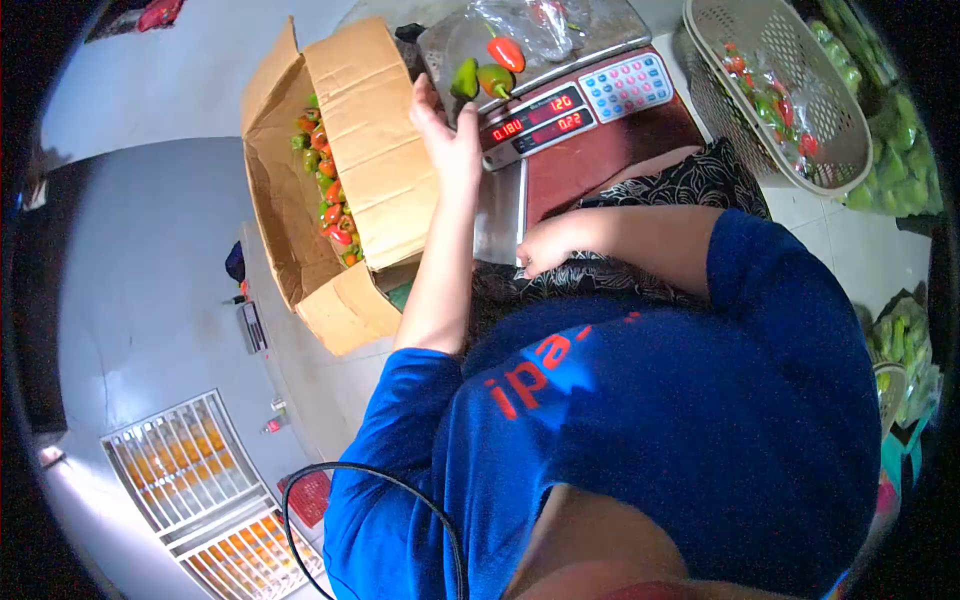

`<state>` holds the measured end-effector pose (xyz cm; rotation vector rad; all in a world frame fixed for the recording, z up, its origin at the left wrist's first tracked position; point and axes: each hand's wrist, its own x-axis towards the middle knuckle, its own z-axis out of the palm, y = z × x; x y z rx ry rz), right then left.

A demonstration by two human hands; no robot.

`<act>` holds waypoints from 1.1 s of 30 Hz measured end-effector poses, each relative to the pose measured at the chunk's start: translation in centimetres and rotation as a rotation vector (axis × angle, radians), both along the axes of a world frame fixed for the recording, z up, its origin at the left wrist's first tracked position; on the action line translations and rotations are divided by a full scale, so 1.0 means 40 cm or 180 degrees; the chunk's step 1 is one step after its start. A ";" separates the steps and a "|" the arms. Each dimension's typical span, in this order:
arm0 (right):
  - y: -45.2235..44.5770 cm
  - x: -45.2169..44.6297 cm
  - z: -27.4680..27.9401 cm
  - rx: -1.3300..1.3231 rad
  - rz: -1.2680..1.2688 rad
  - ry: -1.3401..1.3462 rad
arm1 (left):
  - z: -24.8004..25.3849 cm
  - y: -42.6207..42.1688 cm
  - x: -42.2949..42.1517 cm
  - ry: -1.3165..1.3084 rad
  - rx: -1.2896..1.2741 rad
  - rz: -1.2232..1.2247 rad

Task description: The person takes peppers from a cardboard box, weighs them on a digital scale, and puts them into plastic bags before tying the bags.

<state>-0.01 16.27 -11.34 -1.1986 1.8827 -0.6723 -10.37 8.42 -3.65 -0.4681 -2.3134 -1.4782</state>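
My left hand [447, 135] is at the near left corner of the digital scale [545, 120], thumb and fingers apart. Just beyond its thumb lies a green pepper [465, 78] on the metal pan, with a second green pepper [495, 79] and a red pepper [506, 54] beside it. A clear plastic bag [545, 30] with something red inside rests farther back on the pan. Closed near my lap, my right hand [552, 246] has its fingers curled by a pale, thin edge; what they hold, if anything, is hidden. Red digits glow on the scale's display.
An open cardboard box [385, 150] of red and green peppers [335, 200] stands at left. On the right is a plastic basket [850, 165] with bagged peppers [775, 105], next to bagged green vegetables [900, 165]. A black cable [370, 466] loops at lower left.
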 end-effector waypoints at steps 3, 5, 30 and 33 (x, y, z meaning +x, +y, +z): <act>-0.007 0.001 -0.015 0.0037 -0.0047 -0.0170 | 0.031 -0.003 0.043 -0.0045 0.0118 -0.0121; -0.003 0.005 -0.007 0.0035 -0.0052 -0.0025 | 0.070 0.000 0.061 -0.0200 0.0341 -0.0247; 0.281 -0.203 0.291 -0.2048 -0.4633 0.3322 | 0.024 -0.041 -0.181 -0.0616 -0.2186 -0.0082; 0.276 -0.229 0.222 -0.2103 -0.4798 0.2918 | 0.007 0.018 -0.158 -0.0660 -0.2993 0.0176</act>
